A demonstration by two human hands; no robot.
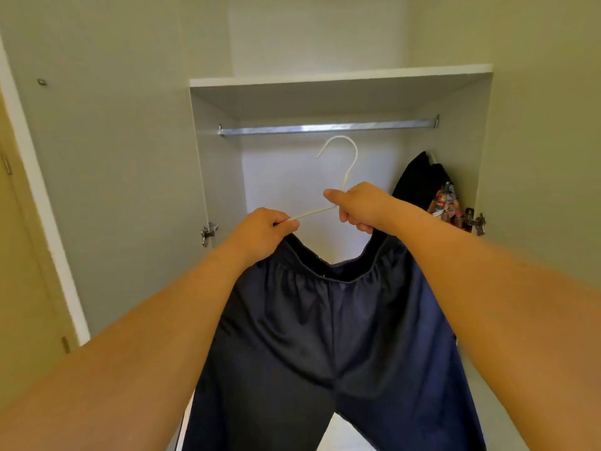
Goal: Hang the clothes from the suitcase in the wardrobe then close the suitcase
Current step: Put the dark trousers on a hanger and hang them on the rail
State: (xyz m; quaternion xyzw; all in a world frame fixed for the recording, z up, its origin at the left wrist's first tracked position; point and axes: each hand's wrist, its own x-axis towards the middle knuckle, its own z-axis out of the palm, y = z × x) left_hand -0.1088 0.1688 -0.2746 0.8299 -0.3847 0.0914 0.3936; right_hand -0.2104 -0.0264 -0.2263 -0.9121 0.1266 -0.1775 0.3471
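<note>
Dark navy trousers [338, 346] with an elastic waistband hang from a thin white hanger [349, 164]. My left hand [263, 231] pinches the hanger's left arm together with the waistband. My right hand [361, 206] grips the hanger at its neck along with the right side of the waistband. The hanger's hook points up, just below the metal rail [328, 127] of the open wardrobe and not touching it. The suitcase is out of view.
A white shelf [341, 78] runs above the rail. Dark and patterned clothes [432, 190] hang at the rail's right end. The wardrobe doors stand open on the left [113, 190] and on the right [536, 157]. A yellowish room door [22, 288] is at the far left.
</note>
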